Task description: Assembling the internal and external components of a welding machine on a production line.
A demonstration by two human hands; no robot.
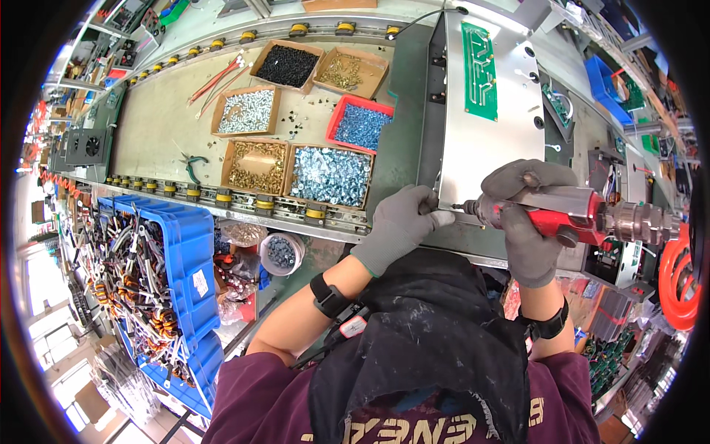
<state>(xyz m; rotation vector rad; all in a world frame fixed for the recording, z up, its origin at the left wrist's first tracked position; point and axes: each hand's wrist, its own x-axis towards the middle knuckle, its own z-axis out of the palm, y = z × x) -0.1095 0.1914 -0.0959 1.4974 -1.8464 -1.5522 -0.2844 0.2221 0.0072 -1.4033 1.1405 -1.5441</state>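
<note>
My right hand (531, 251), in a grey glove, is wrapped round a red and silver power screwdriver (577, 214). The tool lies nearly level, its bit pointing left at the near left corner of a pale metal panel (495, 148). By that corner, my grey-gloved left hand (405, 226) has thumb and fingers drawn together close to the bit tip. Whatever those fingers hold, if anything, is hidden. A green circuit board (480, 70) lies on the far part of the panel.
Left on the bench are cardboard trays of small hardware (329, 175), a red tray of bluish screws (359, 123) and green-handled pliers (194, 169). A blue crate of wired parts (188, 259) and a white bucket (282, 253) stand below the bench edge. An orange coiled hose (677, 288) hangs right.
</note>
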